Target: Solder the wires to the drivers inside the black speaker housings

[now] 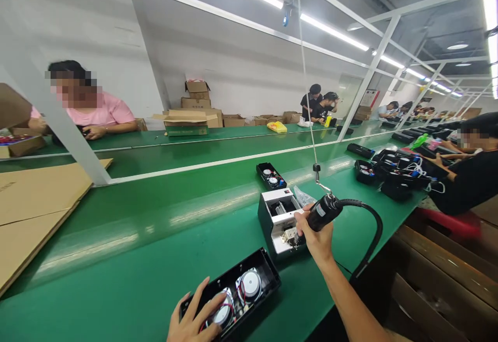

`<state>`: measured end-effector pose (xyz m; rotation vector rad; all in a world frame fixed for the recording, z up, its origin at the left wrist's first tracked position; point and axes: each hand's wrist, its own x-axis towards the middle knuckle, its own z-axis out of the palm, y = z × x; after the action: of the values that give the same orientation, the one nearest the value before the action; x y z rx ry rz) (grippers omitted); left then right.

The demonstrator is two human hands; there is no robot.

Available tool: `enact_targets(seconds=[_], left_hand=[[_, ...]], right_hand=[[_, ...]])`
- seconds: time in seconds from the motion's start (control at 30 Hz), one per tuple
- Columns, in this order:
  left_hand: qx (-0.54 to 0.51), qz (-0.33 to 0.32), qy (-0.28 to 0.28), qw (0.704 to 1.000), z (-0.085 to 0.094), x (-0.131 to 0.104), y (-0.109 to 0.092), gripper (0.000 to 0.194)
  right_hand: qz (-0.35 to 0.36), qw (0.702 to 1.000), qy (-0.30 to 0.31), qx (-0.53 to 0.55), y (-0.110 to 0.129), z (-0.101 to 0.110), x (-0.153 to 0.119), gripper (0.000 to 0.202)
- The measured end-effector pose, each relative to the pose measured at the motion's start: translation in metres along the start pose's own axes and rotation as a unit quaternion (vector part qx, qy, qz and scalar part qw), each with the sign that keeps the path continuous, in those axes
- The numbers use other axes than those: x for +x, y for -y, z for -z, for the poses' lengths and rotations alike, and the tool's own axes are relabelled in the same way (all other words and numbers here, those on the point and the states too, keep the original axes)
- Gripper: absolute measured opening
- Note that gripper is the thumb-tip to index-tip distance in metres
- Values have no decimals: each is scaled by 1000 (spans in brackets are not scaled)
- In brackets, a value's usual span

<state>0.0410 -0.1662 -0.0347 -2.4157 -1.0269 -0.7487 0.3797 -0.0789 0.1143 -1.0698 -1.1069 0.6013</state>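
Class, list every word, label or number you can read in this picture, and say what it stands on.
None can be read.
Label on the screwdriver in the right hand: too small.
Faint print on the cardboard sheet: blurred.
Green box and wall sign: too far away.

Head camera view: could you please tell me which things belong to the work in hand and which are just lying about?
In hand:
left hand on the black speaker housing
right hand gripping the hanging electric screwdriver
white screw box

Lying about:
small black tray
flat cardboard
cartons
yellow packet
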Motion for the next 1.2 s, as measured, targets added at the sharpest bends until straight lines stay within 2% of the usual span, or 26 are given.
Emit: enact_targets(seconds=[0.07,0.2,0.3,0.4,0.5,0.6,0.73,0.87,1.07,1.2], left_hand=[[-5,-7,5,1000,4,3,-1,15],[-35,47,30,998,16,11,-8,14],[-56,44,46,996,26,19,-12,13],[-95,88,57,990,33,24,-17,17],[-133,131,72,980,35,26,-21,18],[-150,140,94,974,36,25,-25,20],[-160,157,130,966,42,26,-29,16],[-168,171,139,961,42,24,-31,20],[-195,188,94,958,27,12,-32,22],[-180,179,83,964,25,11,-32,30]], right_hand=[[-18,999,27,-33,1,-1,-1,34],[-92,988,104,-74,7,0,-8,42],[-139,979,149,-15,10,0,-23,41],[-152,971,167,79,17,-6,-46,35],[-144,958,178,174,30,-23,-73,30],[-134,935,211,251,45,-48,-103,24],[-118,918,266,268,50,-78,-133,21],[-79,923,299,227,39,-94,-140,22],[-95,922,303,219,29,-105,-139,22],[-89,928,298,207,29,-109,-139,23]])
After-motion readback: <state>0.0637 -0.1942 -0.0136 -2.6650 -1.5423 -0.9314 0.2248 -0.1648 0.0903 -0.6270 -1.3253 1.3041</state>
